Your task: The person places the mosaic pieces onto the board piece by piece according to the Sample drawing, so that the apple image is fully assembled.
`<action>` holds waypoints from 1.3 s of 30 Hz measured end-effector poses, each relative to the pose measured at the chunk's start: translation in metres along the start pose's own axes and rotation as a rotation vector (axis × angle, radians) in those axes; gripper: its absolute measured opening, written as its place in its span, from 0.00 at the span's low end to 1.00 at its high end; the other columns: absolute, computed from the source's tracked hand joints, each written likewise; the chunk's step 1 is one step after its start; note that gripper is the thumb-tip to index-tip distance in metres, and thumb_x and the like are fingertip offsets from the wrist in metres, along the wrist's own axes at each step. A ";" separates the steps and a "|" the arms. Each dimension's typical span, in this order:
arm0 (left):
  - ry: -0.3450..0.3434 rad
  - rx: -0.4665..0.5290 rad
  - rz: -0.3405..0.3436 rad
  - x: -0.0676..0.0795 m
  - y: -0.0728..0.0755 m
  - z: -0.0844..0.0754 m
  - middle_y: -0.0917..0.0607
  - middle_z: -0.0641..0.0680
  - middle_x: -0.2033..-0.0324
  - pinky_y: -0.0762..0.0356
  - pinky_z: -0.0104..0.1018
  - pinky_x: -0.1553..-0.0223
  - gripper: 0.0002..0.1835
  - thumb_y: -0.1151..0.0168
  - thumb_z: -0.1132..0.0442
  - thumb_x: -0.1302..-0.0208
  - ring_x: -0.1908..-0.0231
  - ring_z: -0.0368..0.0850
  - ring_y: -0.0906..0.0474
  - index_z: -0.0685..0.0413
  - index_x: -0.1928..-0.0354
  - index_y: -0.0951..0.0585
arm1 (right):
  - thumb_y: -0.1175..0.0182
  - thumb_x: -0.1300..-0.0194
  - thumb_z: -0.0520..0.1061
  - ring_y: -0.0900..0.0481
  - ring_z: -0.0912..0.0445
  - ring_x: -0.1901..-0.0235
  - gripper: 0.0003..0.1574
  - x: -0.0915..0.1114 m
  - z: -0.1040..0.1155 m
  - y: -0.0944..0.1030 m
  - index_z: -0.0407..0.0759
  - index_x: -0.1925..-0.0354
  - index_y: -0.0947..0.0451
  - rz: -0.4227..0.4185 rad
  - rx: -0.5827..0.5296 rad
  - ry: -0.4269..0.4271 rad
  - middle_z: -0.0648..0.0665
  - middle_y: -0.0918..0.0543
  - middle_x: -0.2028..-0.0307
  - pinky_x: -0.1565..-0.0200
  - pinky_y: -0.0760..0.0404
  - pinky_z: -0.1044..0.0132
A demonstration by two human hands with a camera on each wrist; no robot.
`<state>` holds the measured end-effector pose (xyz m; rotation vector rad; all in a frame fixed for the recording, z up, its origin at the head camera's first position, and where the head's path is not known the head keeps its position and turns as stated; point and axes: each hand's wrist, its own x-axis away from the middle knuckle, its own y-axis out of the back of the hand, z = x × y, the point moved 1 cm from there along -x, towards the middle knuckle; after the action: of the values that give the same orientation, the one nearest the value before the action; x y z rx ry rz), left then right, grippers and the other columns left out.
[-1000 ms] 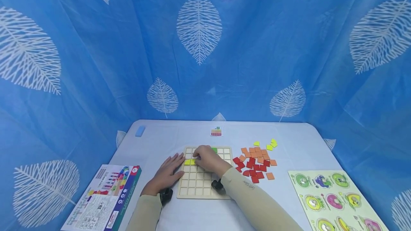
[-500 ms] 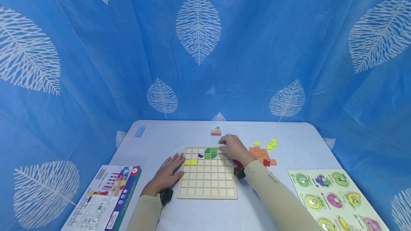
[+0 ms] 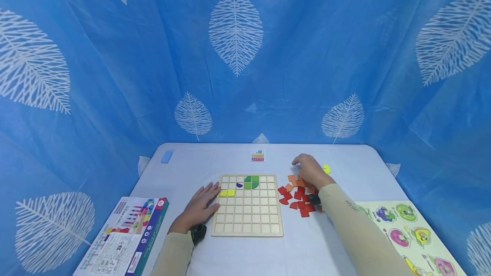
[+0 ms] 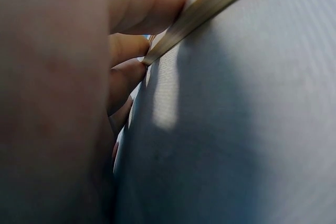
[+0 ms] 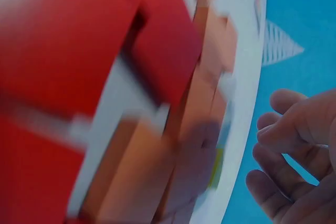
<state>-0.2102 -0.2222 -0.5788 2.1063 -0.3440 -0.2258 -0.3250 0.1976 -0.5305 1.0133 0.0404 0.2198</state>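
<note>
A wooden grid board (image 3: 247, 220) lies on the white table. Two yellow square tiles (image 3: 227, 192) sit side by side at its left, with a small dark blue piece (image 3: 239, 185) and several green tiles (image 3: 251, 182) farther up. Spread flat, my left hand (image 3: 200, 205) rests on the table with its fingertips at the board's left edge; the left wrist view shows them against the wooden rim (image 4: 202, 11). My right hand (image 3: 311, 169) hovers over the far side of the loose orange tiles (image 3: 293, 180), fingers loosely bent and holding nothing. Loose yellow tiles (image 3: 327, 168) lie just beyond it.
Red tiles (image 3: 300, 193) are scattered right of the board. A small picture card (image 3: 258, 156) lies behind it, and a blue block (image 3: 166, 156) at the far left. A printed box (image 3: 126, 237) lies front left, a fruit puzzle board (image 3: 422, 233) front right.
My right hand has left the board's yellow tiles and moved right, over the loose tiles. A yellow tile now sits beside the first one. The left hand has stayed still.
</note>
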 end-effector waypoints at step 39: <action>0.010 -0.008 0.006 -0.002 0.000 0.000 0.38 0.51 0.20 0.59 0.53 0.21 0.35 0.40 0.50 0.23 0.19 0.53 0.53 0.53 0.20 0.34 | 0.39 0.30 0.27 0.33 0.29 0.33 0.19 0.011 -0.069 0.037 0.35 0.43 0.15 -0.011 -0.003 -0.151 0.26 0.25 0.35 0.34 0.30 0.32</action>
<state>-0.2120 -0.2216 -0.5787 2.0979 -0.3424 -0.2128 -0.3300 0.2768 -0.5354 1.0238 -0.0917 0.1322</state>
